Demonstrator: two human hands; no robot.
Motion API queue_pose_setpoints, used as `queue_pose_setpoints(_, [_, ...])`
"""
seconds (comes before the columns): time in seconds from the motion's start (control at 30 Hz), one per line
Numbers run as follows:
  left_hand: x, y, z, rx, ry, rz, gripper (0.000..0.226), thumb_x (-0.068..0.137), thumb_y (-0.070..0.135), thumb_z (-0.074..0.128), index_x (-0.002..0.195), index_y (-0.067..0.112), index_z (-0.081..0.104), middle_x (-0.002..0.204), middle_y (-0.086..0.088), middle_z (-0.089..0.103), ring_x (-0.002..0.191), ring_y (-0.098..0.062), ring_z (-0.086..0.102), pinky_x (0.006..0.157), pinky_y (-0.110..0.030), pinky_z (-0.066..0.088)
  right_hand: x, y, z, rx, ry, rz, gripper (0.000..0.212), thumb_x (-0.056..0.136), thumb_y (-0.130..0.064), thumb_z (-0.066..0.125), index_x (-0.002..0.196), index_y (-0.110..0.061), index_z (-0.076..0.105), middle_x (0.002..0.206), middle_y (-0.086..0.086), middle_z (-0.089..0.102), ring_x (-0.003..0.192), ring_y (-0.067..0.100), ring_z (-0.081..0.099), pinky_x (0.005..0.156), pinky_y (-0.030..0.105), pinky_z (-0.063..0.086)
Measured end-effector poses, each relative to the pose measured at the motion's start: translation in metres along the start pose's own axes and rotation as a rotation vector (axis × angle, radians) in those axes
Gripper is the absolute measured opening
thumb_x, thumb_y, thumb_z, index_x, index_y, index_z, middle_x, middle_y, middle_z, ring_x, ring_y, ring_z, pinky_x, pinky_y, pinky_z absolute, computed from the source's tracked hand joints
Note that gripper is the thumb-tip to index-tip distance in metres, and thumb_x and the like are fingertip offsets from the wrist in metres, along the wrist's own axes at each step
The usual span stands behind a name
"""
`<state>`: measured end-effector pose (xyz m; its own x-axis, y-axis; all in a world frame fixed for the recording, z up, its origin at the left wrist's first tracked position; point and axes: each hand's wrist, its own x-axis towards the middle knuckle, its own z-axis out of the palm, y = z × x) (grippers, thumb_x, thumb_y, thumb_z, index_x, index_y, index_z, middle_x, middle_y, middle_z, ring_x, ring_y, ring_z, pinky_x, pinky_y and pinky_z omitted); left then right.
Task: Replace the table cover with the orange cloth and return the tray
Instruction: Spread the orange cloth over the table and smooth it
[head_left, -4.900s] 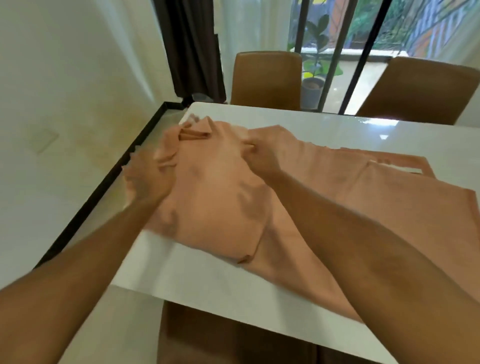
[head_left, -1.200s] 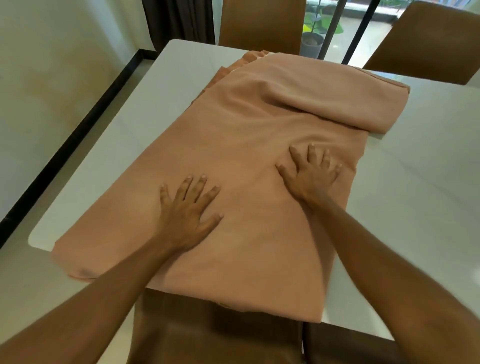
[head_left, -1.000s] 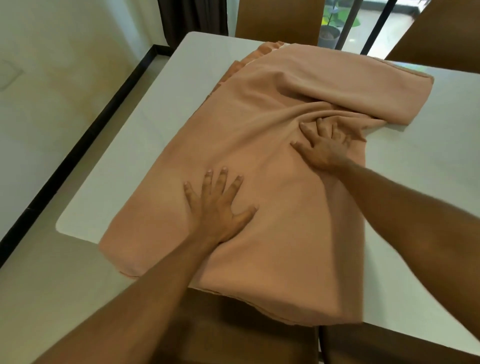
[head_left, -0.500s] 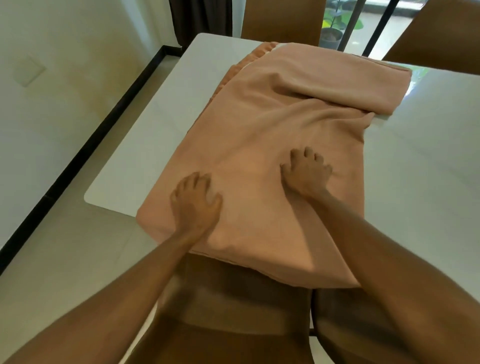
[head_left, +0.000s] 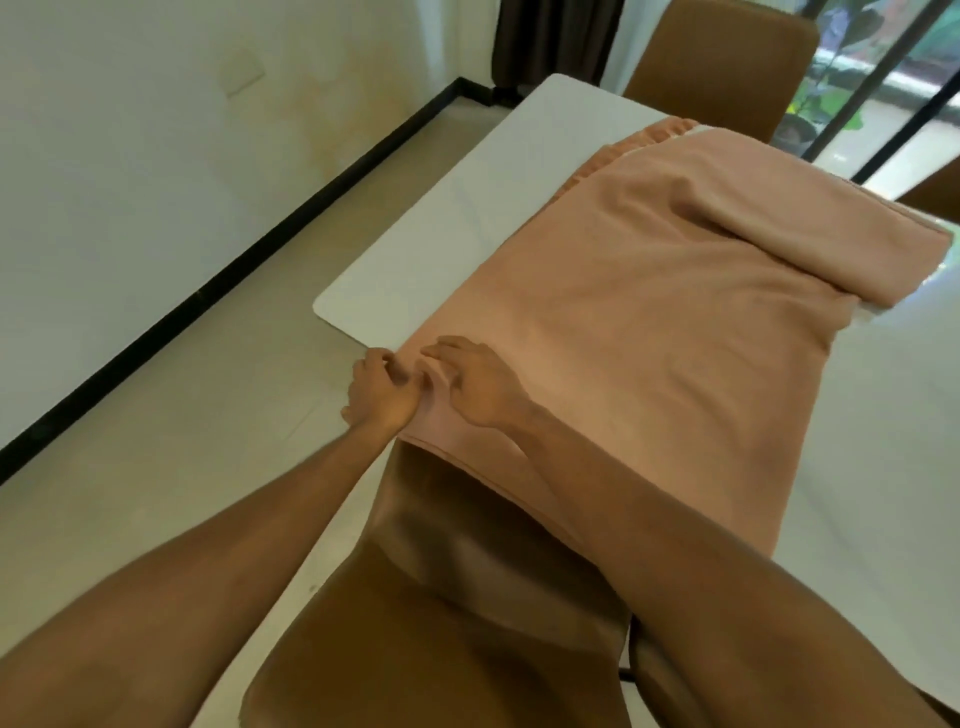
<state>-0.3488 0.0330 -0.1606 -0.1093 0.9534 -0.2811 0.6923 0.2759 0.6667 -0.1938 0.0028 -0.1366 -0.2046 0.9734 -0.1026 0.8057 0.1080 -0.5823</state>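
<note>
Left hand and right hand pinch the orange cloth at its near corner, fingers curled. The cloth overhangs the table.

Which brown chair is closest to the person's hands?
The near chair, directly below the left hand, the right hand and the overhanging edge of the orange cloth. The far chair and the chair at the right edge stand across the table.

No text to read, no label or brand on the cloth, no number or sign on the table, wall or chair
</note>
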Motion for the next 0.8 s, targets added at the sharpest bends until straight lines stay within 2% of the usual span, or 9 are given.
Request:
queue_pose_setpoints(0.17, [0.017,-0.023,-0.011,-0.186,-0.096,-0.012,0.015,0.082,0.037,0.065,0.08,0.028,0.054,0.083,0.011,0.061,0.084,-0.017,0.061,0.092,-0.049,0.05,0.021,-0.007,0.018,-0.128,-0.071,0.075,0.056,0.099,-0.028,0.034,0.154,-0.028,0.038,0.164,0.001,0.03,0.146,0.03,0.03,0.116,0.042,0.03])
queue_pose_setpoints(0.3, [0.021,-0.031,-0.023,-0.195,-0.24,0.071,0.015,0.084,0.017,0.062,0.083,0.025,0.05,0.08,0.006,0.055,0.075,-0.017,0.053,0.075,-0.036,0.047,0.037,-0.008,0.007,-0.179,-0.136,0.054,0.072,0.096,-0.011,0.045,0.16,-0.031,0.021,0.167,0.006,0.017,0.151,0.029,0.02,0.118,0.047,0.028])
queue_pose_setpoints(0.37, [0.021,-0.033,-0.026,-0.222,-0.271,0.121,0.015,0.086,0.008,0.059,0.09,0.018,0.049,0.077,0.003,0.049,0.072,-0.017,0.047,0.066,-0.032,0.04,0.042,-0.01,0.005,-0.222,-0.14,-0.001,0.071,0.097,-0.011,0.047,0.16,-0.031,0.022,0.166,0.01,0.018,0.15,0.032,0.025,0.113,0.052,0.035])
queue_pose_setpoints(0.43, [0.019,-0.033,-0.029,-0.234,-0.248,0.182,0.015,0.086,0.004,0.057,0.094,0.013,0.048,0.074,0.004,0.046,0.066,-0.015,0.043,0.064,-0.032,0.038,0.046,-0.009,0.006,-0.238,-0.122,-0.035,0.069,0.095,-0.012,0.051,0.158,-0.03,0.029,0.166,0.012,0.018,0.141,0.037,0.041,0.102,0.052,0.046])
queue_pose_setpoints(0.53, [0.008,-0.029,-0.035,-0.233,-0.224,0.334,0.019,0.09,0.006,0.057,0.098,0.02,0.046,0.073,0.009,0.049,0.061,-0.007,0.046,0.061,-0.029,0.041,0.047,-0.008,0.008,-0.207,-0.09,-0.091,0.055,0.093,-0.012,0.054,0.145,-0.029,0.049,0.162,0.008,0.028,0.123,0.031,0.056,0.088,0.046,0.054])
queue_pose_setpoints(0.6, [-0.003,-0.028,-0.04,-0.231,-0.222,0.44,0.021,0.094,0.01,0.057,0.105,0.024,0.045,0.079,0.014,0.052,0.067,-0.003,0.053,0.06,-0.022,0.043,0.048,-0.01,0.01,-0.214,-0.004,-0.132,0.035,0.093,-0.016,0.056,0.126,-0.028,0.06,0.145,0.0,0.046,0.111,0.021,0.058,0.079,0.041,0.056])
queue_pose_setpoints(0.67, [-0.014,-0.029,-0.041,-0.241,-0.222,0.463,0.028,0.096,0.016,0.059,0.117,0.026,0.044,0.084,0.014,0.054,0.072,-0.005,0.057,0.061,-0.021,0.045,0.043,-0.01,0.011,-0.194,0.126,-0.145,0.016,0.089,-0.013,0.059,0.102,-0.021,0.064,0.114,-0.003,0.058,0.088,0.013,0.055,0.065,0.036,0.053])
queue_pose_setpoints(0.73, [-0.022,-0.031,-0.039,-0.176,-0.29,0.422,0.043,0.094,0.019,0.061,0.132,0.026,0.041,0.086,0.012,0.054,0.074,-0.007,0.055,0.062,-0.02,0.044,0.037,-0.009,0.008,-0.138,0.184,-0.085,0.009,0.08,-0.008,0.057,0.083,-0.015,0.059,0.088,-0.005,0.057,0.071,0.015,0.05,0.057,0.039,0.048])
queue_pose_setpoints(0.8, [-0.024,-0.036,-0.036,0.02,-0.422,0.376,0.034,0.096,0.02,0.058,0.129,0.019,0.051,0.093,0.009,0.06,0.077,-0.01,0.056,0.064,-0.021,0.045,0.026,-0.009,0.001,-0.1,0.197,-0.051,0.009,0.076,-0.008,0.057,0.079,-0.017,0.055,0.078,-0.009,0.055,0.067,0.014,0.05,0.057,0.036,0.047])
